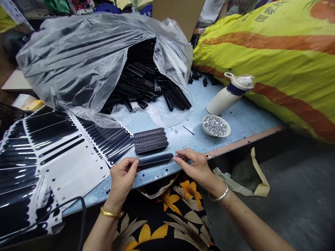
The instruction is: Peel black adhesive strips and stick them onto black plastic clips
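Pinching a long black strip [155, 160] at low centre of the frame, the left hand [123, 179] and right hand [195, 166] are closing fingertips on its ends; seemingly it is being smoothed flat, needing even pressure, below the stacked grilles [150, 140].

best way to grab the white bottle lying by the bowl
Grip the white bottle with the blue collar across its plain barrel, coming from above. It lies tilted on the blue speckled table, cap toward the yellow sack; the bowl of silver bits crowds its base.
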Demonstrator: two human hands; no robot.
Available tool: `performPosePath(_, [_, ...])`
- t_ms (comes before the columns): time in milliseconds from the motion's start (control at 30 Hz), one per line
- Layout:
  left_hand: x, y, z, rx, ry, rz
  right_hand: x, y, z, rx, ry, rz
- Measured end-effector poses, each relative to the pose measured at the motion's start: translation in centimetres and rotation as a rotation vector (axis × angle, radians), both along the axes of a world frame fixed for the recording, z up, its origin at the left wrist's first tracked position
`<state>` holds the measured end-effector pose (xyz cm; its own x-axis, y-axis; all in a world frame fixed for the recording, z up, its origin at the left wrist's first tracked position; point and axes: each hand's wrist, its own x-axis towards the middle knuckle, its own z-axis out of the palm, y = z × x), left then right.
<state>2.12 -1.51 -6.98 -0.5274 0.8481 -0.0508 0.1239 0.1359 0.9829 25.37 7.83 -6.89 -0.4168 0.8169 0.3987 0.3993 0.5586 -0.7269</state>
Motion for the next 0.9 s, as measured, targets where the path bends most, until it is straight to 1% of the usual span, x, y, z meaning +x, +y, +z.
performPosePath(100, [-0.1, 0.0, -0.2, 0.005, 0.005, -0.003, -1.5, -0.3, -0.8, 0.022, -0.051, -0.078])
performPosePath(200, [-0.1, -0.1, -0.3, 0.008, 0.017, -0.003, -2.7, -0.1, -1.5, 0.073, -0.198, -0.170])
performPosePath(300, [0.0, -0.1, -0.5, 0.025, 0.054, -0.012, -2.9, 0.1, -1.9, 0.107, -0.277, -0.187])
performPosePath(467, [-0.1, -0.1, -1.1, 0.033, 0.163, -0.033, -2.7, 0.1, -2.1, 0.135, -0.281, -0.213])
performPosePath(533, [-0.2, -0.3, -0.9, 0.044, 0.210, -0.020, -2.8, 0.1, -2.2, 0.149, -0.280, -0.228])
performPosePath(600, [0.0, -0.7, -0.2, 0.138, 0.357, 0.028, -2.9, 0.0, -2.4, 0.159, -0.274, -0.237])
performPosePath(667, [0.8, -1.1, 0.9, 0.337, 0.580, 0.040, -2.9, 0.0, -2.6, 0.168, -0.268, -0.238])
performPosePath(700, [1.5, -1.2, 1.4, 0.446, 0.679, 0.001, -2.9, 0.0, -2.6, 0.174, -0.265, -0.236])
performPosePath(733, [2.4, -1.2, 1.8, 0.540, 0.753, -0.077, -2.8, 0.0, -2.7, 0.180, -0.261, -0.233])
performPosePath(767, [3.3, -1.1, 2.1, 0.597, 0.799, -0.186, -2.8, 0.1, -2.7, 0.186, -0.256, -0.226])
performPosePath(800, [4.3, -0.8, 2.2, 0.614, 0.831, -0.305, -2.8, 0.1, -2.8, 0.193, -0.250, -0.220])
performPosePath(833, [5.1, -0.5, 2.1, 0.594, 0.870, -0.420, -2.8, 0.2, -2.8, 0.200, -0.243, -0.213])
performPosePath(900, [6.3, 0.3, 1.5, 0.513, 0.960, -0.575, -2.8, 0.3, -2.8, 0.211, -0.228, -0.203])
